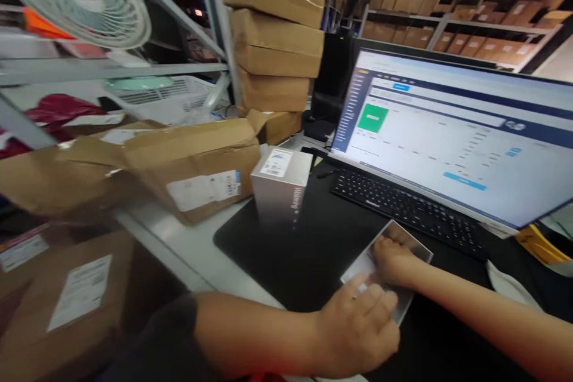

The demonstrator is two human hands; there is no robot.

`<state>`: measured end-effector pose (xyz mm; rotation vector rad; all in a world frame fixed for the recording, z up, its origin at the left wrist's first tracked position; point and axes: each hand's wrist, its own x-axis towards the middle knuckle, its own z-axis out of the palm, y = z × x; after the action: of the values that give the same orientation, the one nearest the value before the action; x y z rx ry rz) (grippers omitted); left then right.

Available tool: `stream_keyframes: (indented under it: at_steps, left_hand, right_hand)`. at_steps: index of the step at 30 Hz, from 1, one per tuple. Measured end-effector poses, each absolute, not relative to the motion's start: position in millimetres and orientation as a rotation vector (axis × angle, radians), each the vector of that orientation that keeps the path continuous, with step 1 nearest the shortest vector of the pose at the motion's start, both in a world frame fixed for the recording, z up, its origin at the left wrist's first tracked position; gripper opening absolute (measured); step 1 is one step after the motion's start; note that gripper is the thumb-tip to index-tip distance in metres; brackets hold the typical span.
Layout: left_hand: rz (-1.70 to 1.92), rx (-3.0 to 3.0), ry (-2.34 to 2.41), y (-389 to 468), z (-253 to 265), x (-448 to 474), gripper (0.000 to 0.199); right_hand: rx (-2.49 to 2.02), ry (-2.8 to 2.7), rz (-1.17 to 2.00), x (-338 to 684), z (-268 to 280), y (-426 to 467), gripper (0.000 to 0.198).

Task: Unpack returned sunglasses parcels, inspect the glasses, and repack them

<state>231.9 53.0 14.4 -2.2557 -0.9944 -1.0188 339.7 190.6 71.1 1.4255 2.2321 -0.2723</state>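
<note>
Closest, my curled left hand (360,325) is at the near side of the small box (364,264) on the bench mat (308,256); my right hand (394,259) lies over it. Whether either grips, I cannot tell. Handling seems unfinished; the upright box (282,188) stands untouched.

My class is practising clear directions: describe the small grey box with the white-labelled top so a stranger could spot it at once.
Start at the large monitor and follow the black mat left past the keyboard. There, beyond the left hand and beside a brown carton, stands the box. Its smooth grey side with pale lettering sets it apart from that carton.
</note>
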Motion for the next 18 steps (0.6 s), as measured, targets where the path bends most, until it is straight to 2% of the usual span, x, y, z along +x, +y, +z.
stream_keyframes:
  at_steps: [3,7,9,11,16,18]
  left_hand:
    - [-0.938,-2.309,-0.977,50,17,224,0.023]
    - [-1.019,-2.19,-0.948,49,8,224,0.031]
    - [-1.088,-2.079,-0.922,49,3,223,0.034]
    - [-1.125,-1.991,-0.927,47,6,218,0.034]
    - [-1.251,-1.8,-1.073,22,45,165,0.031]
    - [-1.261,-1.717,-1.239,10,66,128,0.027]
  right_hand:
    - [1.476,2.196,-0.266,343,61,196,0.069]
    - [1.435,2.336,-0.293,348,60,194,0.026]
    - [1.392,2.425,-0.32,351,65,193,0.012]
    - [1.33,2.484,-0.388,355,69,194,0.012]
    - [1.296,2.545,-0.815,372,65,208,0.019]
    - [1.346,2.57,-0.782,378,62,213,0.018]
